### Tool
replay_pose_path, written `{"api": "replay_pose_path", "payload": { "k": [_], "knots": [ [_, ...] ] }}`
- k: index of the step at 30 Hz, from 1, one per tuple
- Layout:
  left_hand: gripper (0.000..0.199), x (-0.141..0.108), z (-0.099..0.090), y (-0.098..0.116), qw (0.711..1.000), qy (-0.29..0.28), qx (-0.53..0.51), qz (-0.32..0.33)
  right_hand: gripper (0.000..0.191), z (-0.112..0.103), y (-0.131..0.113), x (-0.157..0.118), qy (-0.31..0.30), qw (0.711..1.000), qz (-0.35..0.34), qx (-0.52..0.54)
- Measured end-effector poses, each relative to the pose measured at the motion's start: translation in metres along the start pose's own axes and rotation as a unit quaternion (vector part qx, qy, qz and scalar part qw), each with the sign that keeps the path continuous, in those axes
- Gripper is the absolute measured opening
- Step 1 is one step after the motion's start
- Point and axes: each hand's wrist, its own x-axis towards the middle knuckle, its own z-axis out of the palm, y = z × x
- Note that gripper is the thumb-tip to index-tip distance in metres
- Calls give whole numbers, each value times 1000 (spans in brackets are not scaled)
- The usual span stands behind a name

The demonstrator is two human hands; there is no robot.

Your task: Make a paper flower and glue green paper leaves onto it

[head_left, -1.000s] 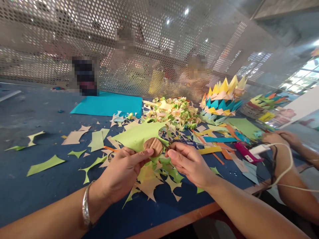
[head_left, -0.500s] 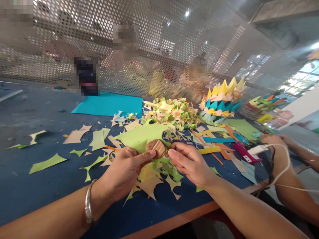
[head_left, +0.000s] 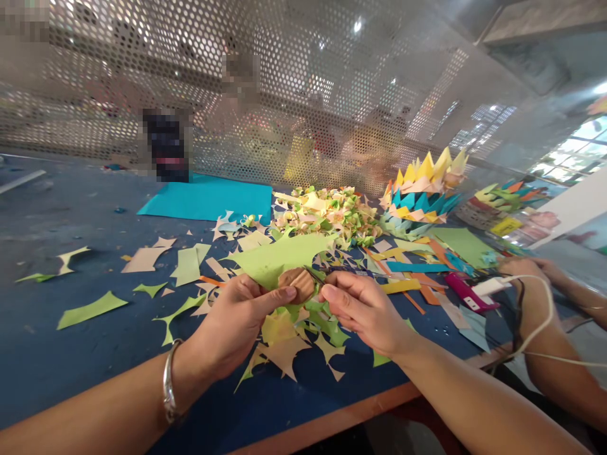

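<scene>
The left hand, center of the frame, is closed: thumb on the brown disc, fingers behind the green sheet. The disc lies against the sheet's near edge. My right hand, right of the disc, pinches a dark thin tool between thumb and fingers; its tip meets the disc's upper right edge. I cannot identify the tool type. Paper scraps lie below the hands on the blue table. A turquoise sheet is at upper left of center; a scrap pile adjoins its right side.
</scene>
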Motion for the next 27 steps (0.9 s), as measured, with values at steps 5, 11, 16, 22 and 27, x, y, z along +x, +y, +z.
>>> {"api": "replay_pose_path", "payload": {
  "k": [5,11,16,22,27],
  "knots": [
    [12,1,-3,-4,1000,11,18,9,34,-1,0,1,-3,1000,10,5],
    [11,0,-1,-3,1000,21,1,14,35,-1,-2,2,-10,1000,15,17],
    [14,0,1,-2,999,23,-31,12,36,0,-3,2,-7,1000,14,11],
    [17,-1,0,-4,999,29,-39,12,37,0,-4,1,-10,1000,10,5],
    [17,0,1,-1,998,44,-45,10,35,-2,-3,1,-10,1000,9,-4]
  ]
}}
